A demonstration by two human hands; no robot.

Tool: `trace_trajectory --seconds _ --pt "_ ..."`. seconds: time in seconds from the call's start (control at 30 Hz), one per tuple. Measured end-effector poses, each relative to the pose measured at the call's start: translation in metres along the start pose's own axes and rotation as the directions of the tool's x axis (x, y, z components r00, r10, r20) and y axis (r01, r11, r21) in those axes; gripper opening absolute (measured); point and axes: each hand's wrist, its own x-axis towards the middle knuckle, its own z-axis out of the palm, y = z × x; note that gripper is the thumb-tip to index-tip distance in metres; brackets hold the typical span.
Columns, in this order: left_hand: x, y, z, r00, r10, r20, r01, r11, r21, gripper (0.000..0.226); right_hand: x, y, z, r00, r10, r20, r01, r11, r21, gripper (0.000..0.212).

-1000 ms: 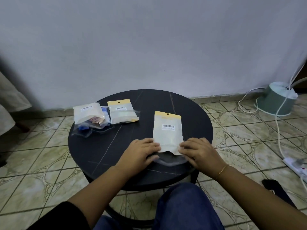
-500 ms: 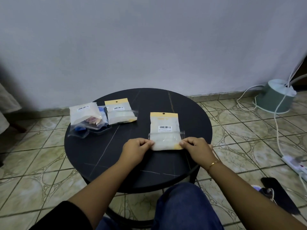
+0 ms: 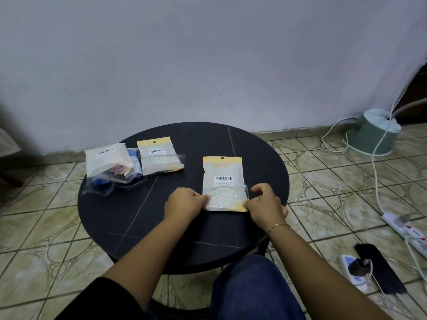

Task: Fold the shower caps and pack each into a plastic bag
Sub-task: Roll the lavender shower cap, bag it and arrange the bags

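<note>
We see three packed plastic bags on the round black table [image 3: 143,218]. Two lie at the upper left of the table: one bag [image 3: 108,161] sits on some blue and pink things we cannot make out, and a second bag [image 3: 159,158] is just beside it. The third bag [image 3: 223,183] lies in the middle of the frame. Our left hand [image 3: 183,204] pinches its lower left edge and our right hand [image 3: 264,205] pinches its lower right edge. A white folded thing shows through the bag, hard to make out.

light: dim, soft, indoor | shadows: faint | edges: wide-angle bending, slight blur
</note>
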Motion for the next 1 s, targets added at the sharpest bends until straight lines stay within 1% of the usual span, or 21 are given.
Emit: trace_trajectory --seconds 0.1,0.2,0.27,0.37,0.47,0.57,0.7,0.77,0.8,0.83,0.87,0.9,0.93,0.97,1.0 --pt "-0.006 0.001 0.004 0.998 0.033 -0.059 -0.031 0.999 0.04 0.027 -0.006 -0.001 0.002 0.998 -0.067 -0.001 0.067 0.995 -0.073 0.024" --pt "-0.011 0.0 0.008 0.99 0.078 -0.121 -0.066 0.992 0.104 0.026 -0.011 -0.003 0.007 0.995 -0.097 -0.002 0.095 0.984 -0.153 0.032" --pt "-0.011 -0.001 0.006 0.99 0.09 -0.11 -0.074 0.987 0.145 0.029 -0.013 -0.004 0.01 0.994 -0.108 -0.001 0.106 0.973 -0.204 0.035" --pt "-0.012 0.003 0.001 0.996 0.062 -0.063 -0.048 0.977 0.206 0.034 -0.014 -0.004 0.013 0.993 -0.122 -0.004 0.115 0.95 -0.289 0.037" --pt "-0.014 0.006 0.001 0.996 0.055 -0.066 -0.037 0.967 0.254 0.039 -0.017 0.001 0.018 0.985 -0.166 -0.042 0.14 0.923 -0.357 0.04" --pt "-0.013 0.007 0.003 0.996 0.058 -0.067 -0.037 0.959 0.282 0.042 -0.02 0.006 0.021 0.966 -0.24 -0.092 0.183 0.894 -0.409 0.038" --pt "-0.01 0.01 0.003 0.995 0.049 -0.092 -0.018 0.95 0.313 0.043 -0.019 0.008 0.023 0.949 -0.294 -0.112 0.216 0.867 -0.448 0.036" --pt "-0.01 0.01 0.006 0.988 0.08 -0.13 -0.037 0.953 0.3 0.037 -0.019 0.008 0.023 0.922 -0.358 -0.145 0.26 0.852 -0.454 0.037" --pt "-0.01 0.008 0.008 0.981 0.119 -0.155 -0.075 0.961 0.266 0.031 -0.019 0.008 0.024 0.897 -0.41 -0.167 0.301 0.84 -0.451 0.038" --pt "-0.012 0.006 0.012 0.968 0.17 -0.186 -0.128 0.968 0.217 0.03 -0.018 0.008 0.025 0.866 -0.465 -0.184 0.351 0.827 -0.44 0.039" --pt "-0.015 0.002 0.016 0.937 0.261 -0.232 -0.223 0.958 0.179 0.035 -0.016 0.008 0.026 0.837 -0.516 -0.186 0.403 0.808 -0.43 0.04" --pt "-0.017 0.0 0.021 0.869 0.398 -0.293 -0.358 0.916 0.182 0.039 -0.015 0.006 0.026 0.822 -0.548 -0.152 0.451 0.791 -0.413 0.04" --pt "-0.018 -0.002 0.024 0.785 0.539 -0.305 -0.486 0.841 0.237 0.042 -0.017 0.002 0.025 0.817 -0.567 -0.103 0.492 0.78 -0.386 0.04" --pt "-0.019 -0.003 0.028 0.712 0.656 -0.25 -0.585 0.752 0.305 0.047 -0.017 -0.002 0.025 0.816 -0.577 -0.044 0.528 0.773 -0.353 0.041" --pt "-0.019 -0.003 0.03 0.675 0.728 -0.123 -0.656 0.668 0.351 0.053 -0.017 -0.004 0.024 0.821 -0.57 0.041 0.551 0.77 -0.323 0.043"
